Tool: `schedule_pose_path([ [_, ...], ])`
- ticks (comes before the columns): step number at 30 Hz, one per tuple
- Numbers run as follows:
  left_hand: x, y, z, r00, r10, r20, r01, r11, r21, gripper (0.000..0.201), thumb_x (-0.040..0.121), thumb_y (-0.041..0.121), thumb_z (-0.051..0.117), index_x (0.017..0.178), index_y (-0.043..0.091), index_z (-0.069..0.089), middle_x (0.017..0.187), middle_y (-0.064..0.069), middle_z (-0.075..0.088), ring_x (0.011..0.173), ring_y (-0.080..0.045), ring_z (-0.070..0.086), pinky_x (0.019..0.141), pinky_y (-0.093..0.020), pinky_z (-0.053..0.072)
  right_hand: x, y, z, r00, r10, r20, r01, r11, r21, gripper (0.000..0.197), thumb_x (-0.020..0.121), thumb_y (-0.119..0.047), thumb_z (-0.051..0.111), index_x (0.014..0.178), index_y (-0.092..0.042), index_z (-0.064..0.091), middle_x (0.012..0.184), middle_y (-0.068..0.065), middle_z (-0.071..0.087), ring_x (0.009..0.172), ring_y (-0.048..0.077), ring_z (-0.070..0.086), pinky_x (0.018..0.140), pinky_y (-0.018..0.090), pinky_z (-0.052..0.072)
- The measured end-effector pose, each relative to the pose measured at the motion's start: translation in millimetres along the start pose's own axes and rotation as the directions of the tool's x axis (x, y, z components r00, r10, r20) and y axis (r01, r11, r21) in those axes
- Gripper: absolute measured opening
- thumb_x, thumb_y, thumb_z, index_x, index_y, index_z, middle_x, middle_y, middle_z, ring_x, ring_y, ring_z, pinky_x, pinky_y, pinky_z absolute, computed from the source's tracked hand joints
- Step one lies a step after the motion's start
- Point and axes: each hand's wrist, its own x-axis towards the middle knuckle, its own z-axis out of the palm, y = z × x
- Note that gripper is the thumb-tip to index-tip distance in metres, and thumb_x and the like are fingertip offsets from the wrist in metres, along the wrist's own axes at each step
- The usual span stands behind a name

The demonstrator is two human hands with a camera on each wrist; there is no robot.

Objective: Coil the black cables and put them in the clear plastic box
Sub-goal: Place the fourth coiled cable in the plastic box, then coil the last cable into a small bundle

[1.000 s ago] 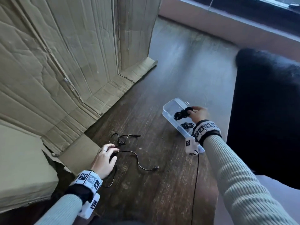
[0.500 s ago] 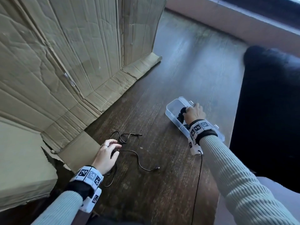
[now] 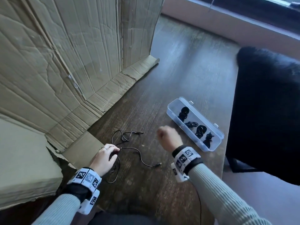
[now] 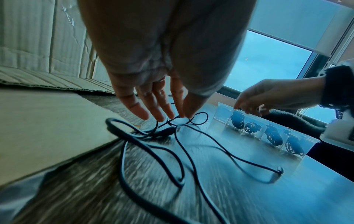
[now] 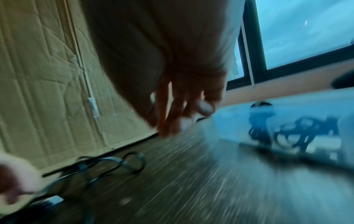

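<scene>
A loose black cable (image 3: 138, 154) sprawls on the dark wood table, one plug end (image 3: 158, 164) pointing right. My left hand (image 3: 112, 153) rests on it with straight fingers, the tips (image 4: 162, 116) touching the strand near a plug. The clear plastic box (image 3: 174, 106) lies open to the right and holds several coiled black cables (image 3: 200, 130). My right hand (image 3: 162, 133) hovers between the loose cable and the box, blurred, fingers loosely curled (image 5: 178, 121) and holding nothing.
Flattened cardboard (image 3: 65, 62) stands and lies along the left side, its flap under the cable's left part. A black fuzzy seat (image 3: 267, 103) stands right of the table's edge. A thin wire hangs from my right wristband.
My right hand has let go of the coil in the box and drawn back left toward the loose cable. The left hand has stayed on the cable.
</scene>
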Motion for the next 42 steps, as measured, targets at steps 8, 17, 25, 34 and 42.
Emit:
schedule_pose_path([
  [8, -16.3, 5.4, 17.7, 0.954, -0.106, 0.280, 0.089, 0.993, 0.074, 0.063, 0.071, 0.041, 0.076, 0.126, 0.026, 0.049, 0.118, 0.005, 0.045, 0.100, -0.008, 0.052, 0.091, -0.021, 0.041, -76.6, -10.2, 59.4, 0.888, -0.082, 0.452, 0.146, 0.983, -0.109, 0.021, 0.082, -0.025, 0.066, 0.100, -0.014, 0.064, 0.108, 0.008, 0.057, 0.104, 0.027, 0.055, 0.083, 0.036, 0.047],
  [17, -13.1, 36.2, 17.7, 0.851, 0.048, 0.523, -0.131, 0.984, 0.123, 0.062, 0.071, 0.007, 0.071, 0.122, 0.033, 0.047, 0.082, 0.009, 0.057, 0.064, -0.004, 0.050, 0.065, -0.016, 0.045, -137.5, 11.7, -10.2, 0.969, 0.238, -0.062, -0.142, 0.748, 0.649, 0.015, 0.092, -0.020, 0.061, 0.091, -0.016, 0.075, 0.054, -0.020, 0.058, 0.049, -0.004, 0.048, 0.055, 0.010, 0.034],
  [25, -3.0, 81.3, -3.1, 0.947, 0.155, 0.280, -0.185, 0.979, 0.082, 0.004, 0.091, 0.026, 0.053, 0.089, 0.028, 0.056, 0.075, 0.012, 0.065, 0.075, -0.012, 0.063, 0.070, -0.026, 0.047, -179.1, 26.4, -81.8, 0.782, 0.467, -0.412, 0.066, 0.596, 0.800, 0.023, 0.095, -0.004, 0.053, 0.087, -0.018, 0.069, 0.064, -0.008, 0.057, 0.049, 0.000, 0.043, 0.047, 0.012, 0.033],
  [34, -1.5, 53.1, -25.5, 0.895, 0.438, 0.078, -0.439, 0.898, -0.007, 0.025, 0.089, 0.040, 0.057, 0.086, 0.019, 0.069, 0.067, 0.023, 0.058, 0.066, 0.003, 0.052, 0.069, -0.025, 0.043, -207.7, 64.2, -136.5, 0.601, 0.792, -0.109, 0.415, -0.193, 0.889, 0.015, 0.097, -0.016, 0.046, 0.092, -0.012, 0.060, 0.093, 0.001, 0.070, 0.094, 0.020, 0.070, 0.081, 0.027, 0.054],
  [42, -18.1, 117.6, -32.6, 0.849, 0.474, 0.232, -0.495, 0.868, 0.037, 0.034, 0.086, 0.054, 0.021, 0.098, 0.030, 0.042, 0.089, 0.007, 0.055, 0.079, -0.016, 0.056, 0.070, -0.032, 0.040, -202.1, 44.3, -113.0, 0.726, 0.687, -0.033, 0.348, -0.325, 0.879, 0.024, 0.097, -0.021, 0.047, 0.074, -0.018, 0.051, 0.121, 0.008, 0.066, 0.110, 0.023, 0.065, 0.100, 0.037, 0.047],
])
